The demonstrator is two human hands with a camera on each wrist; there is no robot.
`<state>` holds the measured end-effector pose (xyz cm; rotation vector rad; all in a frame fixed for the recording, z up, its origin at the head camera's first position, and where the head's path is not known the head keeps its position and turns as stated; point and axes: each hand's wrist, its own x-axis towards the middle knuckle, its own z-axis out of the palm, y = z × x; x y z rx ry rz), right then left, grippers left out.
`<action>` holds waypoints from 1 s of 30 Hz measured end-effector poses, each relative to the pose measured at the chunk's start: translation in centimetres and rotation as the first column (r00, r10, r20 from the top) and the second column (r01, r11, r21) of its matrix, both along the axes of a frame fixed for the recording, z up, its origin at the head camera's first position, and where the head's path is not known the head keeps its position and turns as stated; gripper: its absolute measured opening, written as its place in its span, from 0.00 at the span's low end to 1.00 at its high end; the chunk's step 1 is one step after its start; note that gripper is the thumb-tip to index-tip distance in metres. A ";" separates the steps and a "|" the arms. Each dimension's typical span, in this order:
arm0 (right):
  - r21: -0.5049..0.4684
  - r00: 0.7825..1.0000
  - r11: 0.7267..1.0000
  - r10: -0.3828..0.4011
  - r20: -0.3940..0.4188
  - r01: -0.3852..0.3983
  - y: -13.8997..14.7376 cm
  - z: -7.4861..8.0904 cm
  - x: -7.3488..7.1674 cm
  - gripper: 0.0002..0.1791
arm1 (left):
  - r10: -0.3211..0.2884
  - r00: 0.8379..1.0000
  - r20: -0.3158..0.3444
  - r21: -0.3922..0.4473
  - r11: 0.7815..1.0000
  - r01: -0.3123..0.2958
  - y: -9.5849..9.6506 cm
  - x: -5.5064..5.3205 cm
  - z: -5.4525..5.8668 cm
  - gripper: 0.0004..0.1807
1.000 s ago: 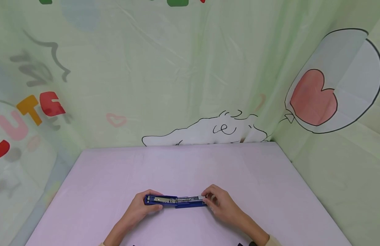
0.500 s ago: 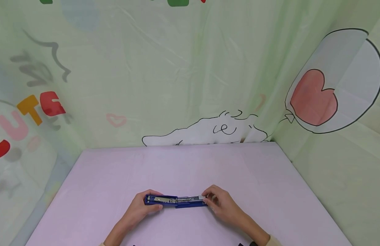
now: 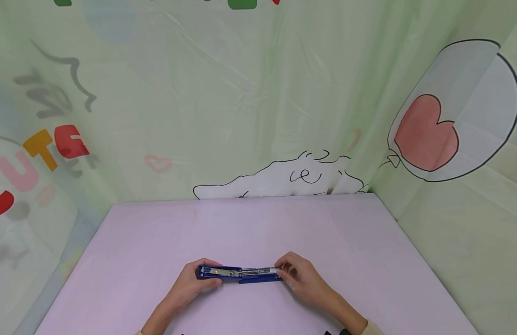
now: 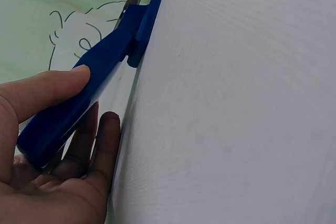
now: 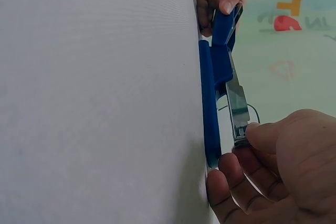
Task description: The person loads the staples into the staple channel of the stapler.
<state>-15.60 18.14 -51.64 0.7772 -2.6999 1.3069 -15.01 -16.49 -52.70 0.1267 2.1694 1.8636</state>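
Note:
A blue stapler [image 3: 258, 279] lies folded open near the front middle of the table, its metal inside facing up. My left hand [image 3: 187, 280] grips the raised cover [image 4: 100, 69] at the stapler's left end, thumb on one side and fingers on the other. At the other end, my right hand [image 3: 305, 281] pinches the tip of the metal magazine [image 5: 238, 103] between thumb and finger. The magazine stands a little apart from the blue base [image 5: 210, 114], and the other right fingers are close to the base's end. Those fingertips partly cover what sits in the magazine's tip.
A pale lilac tabletop [image 3: 258, 232] extends around the stapler. Behind it hangs a light green curtain [image 3: 216, 93] with printed drawings, and more curtain stands along both sides. Small dark objects [image 3: 344, 331] show at the bottom edge by the right wrist.
Both hands and the stapler stay almost in place. The pale bit at the right fingertips shows slightly lower in the magazine than before.

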 end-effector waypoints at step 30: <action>-0.027 1.000 1.000 0.012 -0.003 -0.012 0.3 -0.1 0.2 0.09 | 0.006 1.000 0.005 -0.017 1.000 -0.006 0.0 0.0 0.0 0.27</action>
